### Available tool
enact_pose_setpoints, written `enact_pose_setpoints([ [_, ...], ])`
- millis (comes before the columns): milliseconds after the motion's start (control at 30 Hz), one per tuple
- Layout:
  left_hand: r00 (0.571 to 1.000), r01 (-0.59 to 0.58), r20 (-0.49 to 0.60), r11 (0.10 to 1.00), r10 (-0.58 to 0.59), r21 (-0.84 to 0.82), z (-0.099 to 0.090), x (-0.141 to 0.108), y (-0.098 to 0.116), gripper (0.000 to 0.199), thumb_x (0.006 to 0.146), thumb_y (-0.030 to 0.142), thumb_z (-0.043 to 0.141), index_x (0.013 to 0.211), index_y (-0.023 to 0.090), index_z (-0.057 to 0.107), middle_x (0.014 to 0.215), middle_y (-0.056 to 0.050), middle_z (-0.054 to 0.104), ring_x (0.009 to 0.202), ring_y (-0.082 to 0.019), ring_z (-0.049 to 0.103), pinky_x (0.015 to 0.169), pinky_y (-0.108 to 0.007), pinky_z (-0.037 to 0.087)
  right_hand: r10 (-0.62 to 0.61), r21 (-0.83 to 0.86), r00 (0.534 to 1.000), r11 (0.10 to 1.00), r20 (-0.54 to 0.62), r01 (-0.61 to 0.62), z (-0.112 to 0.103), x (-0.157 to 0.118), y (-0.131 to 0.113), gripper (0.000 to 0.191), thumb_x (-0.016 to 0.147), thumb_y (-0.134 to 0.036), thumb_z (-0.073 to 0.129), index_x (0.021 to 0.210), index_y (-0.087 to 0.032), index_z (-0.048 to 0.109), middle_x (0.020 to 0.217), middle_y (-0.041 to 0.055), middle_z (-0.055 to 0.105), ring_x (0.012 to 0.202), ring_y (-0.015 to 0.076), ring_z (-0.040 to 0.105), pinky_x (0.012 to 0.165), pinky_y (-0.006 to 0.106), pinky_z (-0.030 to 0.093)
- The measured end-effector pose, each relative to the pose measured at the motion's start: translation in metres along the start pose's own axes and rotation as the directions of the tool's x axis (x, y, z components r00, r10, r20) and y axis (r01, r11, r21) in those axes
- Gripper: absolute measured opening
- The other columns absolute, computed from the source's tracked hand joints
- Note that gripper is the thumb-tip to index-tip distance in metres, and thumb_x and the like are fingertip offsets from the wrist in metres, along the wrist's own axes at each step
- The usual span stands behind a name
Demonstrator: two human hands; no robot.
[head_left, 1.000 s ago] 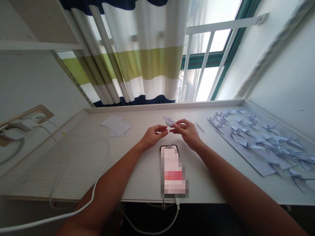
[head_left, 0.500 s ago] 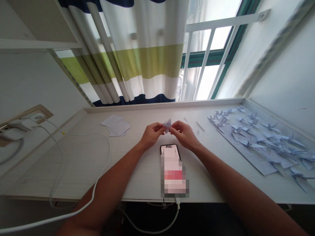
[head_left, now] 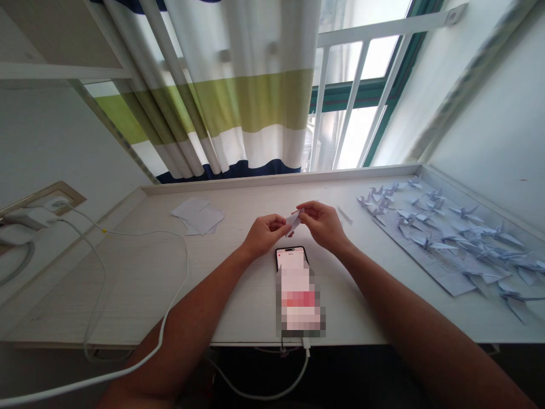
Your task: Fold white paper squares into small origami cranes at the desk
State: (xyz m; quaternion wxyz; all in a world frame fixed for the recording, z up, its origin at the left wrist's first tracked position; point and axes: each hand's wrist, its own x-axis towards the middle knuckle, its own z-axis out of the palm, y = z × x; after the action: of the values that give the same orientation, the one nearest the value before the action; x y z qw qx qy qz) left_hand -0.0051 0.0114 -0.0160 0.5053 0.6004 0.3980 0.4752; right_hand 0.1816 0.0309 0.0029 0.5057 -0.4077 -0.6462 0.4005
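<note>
On the left side of the white wood-grain desk (head_left: 55, 307), a white charging cable (head_left: 187, 261) loops across the surface. To its right, thin white paper sheets (head_left: 198, 216) lie loosely overlapped, apart from both hands.

The left hand (head_left: 264, 233) grasps the near-left part of a small, folded piece of white paper (head_left: 293, 222) between thumb and fingers. This folded piece sits between the two hands, beyond the top end of a black-edged smartphone (head_left: 292, 258). Its long axis runs obliquely — from near left to far right — so each hand has one end. Neither hand is clearly nearer; whether the piece touches the desk cannot be told.

The right hand (head_left: 323, 226) grasps the far-right end with its fingertips, wrist angled inward, knuckles arched. Both forearms converge from the near edge.

Just beside the right hand lies a narrow white paper strip (head_left: 345, 215). Farther right, folded white paper cranes (head_left: 428, 245) stand crowded on and around a flat white printed sheet (head_left: 457, 287) — well apart from the grip.
</note>
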Motion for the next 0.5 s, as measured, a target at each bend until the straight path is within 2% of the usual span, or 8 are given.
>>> enact_pose_setpoints([
  [167,1.000,-0.005,-0.015,0.999,0.005,0.034,0.001,-0.001,0.005,0.028,0.078,0.038,0.079,0.085,0.014,0.066,0.078,-0.010,0.077,0.075,-0.023,0.076,0.073,-0.035,0.058,0.104,0.191,0.994,0.976,0.011,-0.105,0.003,0.000,0.002,0.021,0.081,-0.037,0.075,0.090,-0.018,0.071,0.090,0.0084,0.077,0.087,0.0250,0.074,0.087,0.046,0.062],
  [300,0.999,-0.011,-0.041,0.998,0.013,0.065,0.001,-0.001,0.006,0.028,0.079,0.038,0.079,0.084,0.014,0.065,0.077,-0.010,0.077,0.074,-0.024,0.076,0.070,-0.033,0.057,0.183,0.246,0.983,0.954,-0.028,-0.171,0.001,0.000,-0.004,0.027,0.086,-0.045,0.071,0.092,-0.018,0.069,0.087,0.0084,0.077,0.080,0.0231,0.075,0.082,0.046,0.063],
  [367,0.999,-0.014,-0.047,0.998,0.017,0.068,0.000,-0.001,0.006,0.028,0.080,0.038,0.078,0.085,0.014,0.066,0.077,-0.011,0.077,0.073,-0.023,0.076,0.068,-0.032,0.056,0.178,0.250,0.984,0.953,-0.020,-0.168,0.000,0.000,-0.007,0.031,0.088,-0.049,0.067,0.093,-0.018,0.069,0.089,0.0086,0.077,0.080,0.0223,0.075,0.083,0.046,0.063],
  [500,0.997,-0.038,-0.071,0.997,0.044,0.072,0.000,-0.001,0.007,0.031,0.080,0.040,0.078,0.092,0.014,0.067,0.076,-0.009,0.077,0.072,-0.023,0.076,0.068,-0.032,0.055,0.081,0.207,0.993,0.973,0.085,-0.097,-0.001,-0.002,-0.012,0.037,0.085,-0.053,0.071,0.099,-0.018,0.070,0.097,0.0089,0.077,0.090,0.0232,0.074,0.086,0.043,0.061],
])
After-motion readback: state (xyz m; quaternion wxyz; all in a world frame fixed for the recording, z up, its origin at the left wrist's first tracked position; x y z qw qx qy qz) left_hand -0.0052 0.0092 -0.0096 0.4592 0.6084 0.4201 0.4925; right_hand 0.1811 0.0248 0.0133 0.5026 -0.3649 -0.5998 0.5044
